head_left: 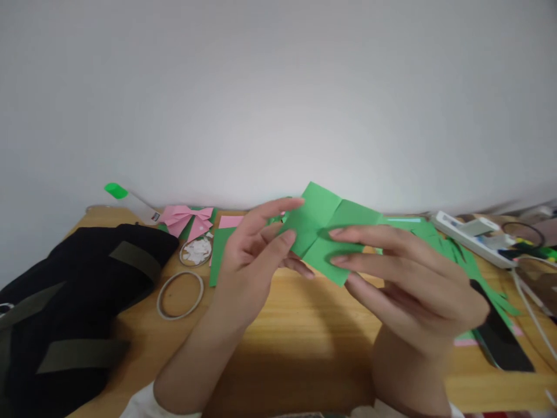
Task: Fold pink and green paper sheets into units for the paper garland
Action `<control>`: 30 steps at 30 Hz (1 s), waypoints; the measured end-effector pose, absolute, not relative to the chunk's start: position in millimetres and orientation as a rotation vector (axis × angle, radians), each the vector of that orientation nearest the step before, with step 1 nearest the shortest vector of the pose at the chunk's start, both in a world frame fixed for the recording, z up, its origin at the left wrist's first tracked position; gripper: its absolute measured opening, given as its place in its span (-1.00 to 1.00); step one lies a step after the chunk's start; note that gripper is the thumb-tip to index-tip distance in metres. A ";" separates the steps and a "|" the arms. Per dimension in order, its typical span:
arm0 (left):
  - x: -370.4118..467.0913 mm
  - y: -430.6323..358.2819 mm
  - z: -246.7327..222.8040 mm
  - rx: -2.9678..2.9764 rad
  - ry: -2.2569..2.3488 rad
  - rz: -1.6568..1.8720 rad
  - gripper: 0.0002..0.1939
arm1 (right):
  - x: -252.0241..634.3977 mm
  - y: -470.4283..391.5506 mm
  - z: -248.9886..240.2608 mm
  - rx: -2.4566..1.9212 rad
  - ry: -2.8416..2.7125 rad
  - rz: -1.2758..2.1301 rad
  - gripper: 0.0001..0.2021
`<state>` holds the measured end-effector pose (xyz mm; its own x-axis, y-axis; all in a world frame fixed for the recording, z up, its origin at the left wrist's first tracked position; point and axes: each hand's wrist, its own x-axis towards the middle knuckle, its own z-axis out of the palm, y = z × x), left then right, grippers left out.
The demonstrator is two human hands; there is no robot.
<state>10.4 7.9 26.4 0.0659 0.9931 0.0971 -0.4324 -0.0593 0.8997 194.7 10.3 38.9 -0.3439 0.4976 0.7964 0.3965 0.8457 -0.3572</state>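
Note:
A green square of paper (324, 217) with crossing creases is held up above the wooden table, tilted so one corner points up. My left hand (261, 255) pinches its left corner, the thumb on the near face and a finger along the upper edge. On the other side, my right hand (400, 278) grips the paper's lower right part, two fingers lying on the near face and the thumb at the bottom edge. The creases meet near the paper's middle, close to my right fingertips.
A dark bag (78, 307) lies at the left of the table (304, 342). Near it are a pink bow (187, 220), a ring (180, 295) and a tape roll with white scraps (196, 251). At right are a phone (500, 334), green strips and a power strip (474, 239).

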 end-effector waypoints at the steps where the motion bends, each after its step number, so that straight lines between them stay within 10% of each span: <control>1: 9.7 6.7 26.4 1.000 0.773 1.370 -0.78 | 195.1 10.3 40.4 -0.656 -1.972 0.131 -0.68; 30: 19.5 -3.5 35.5 1.073 0.816 1.439 -0.80 | 177.1 10.4 28.5 -0.730 -1.550 0.113 -0.88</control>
<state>19.5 -3.5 35.5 0.0214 0.9850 0.1711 -0.3588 -0.1522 0.9209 177.1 10.4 28.5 0.0613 0.5051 0.8609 0.3744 0.7879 -0.4889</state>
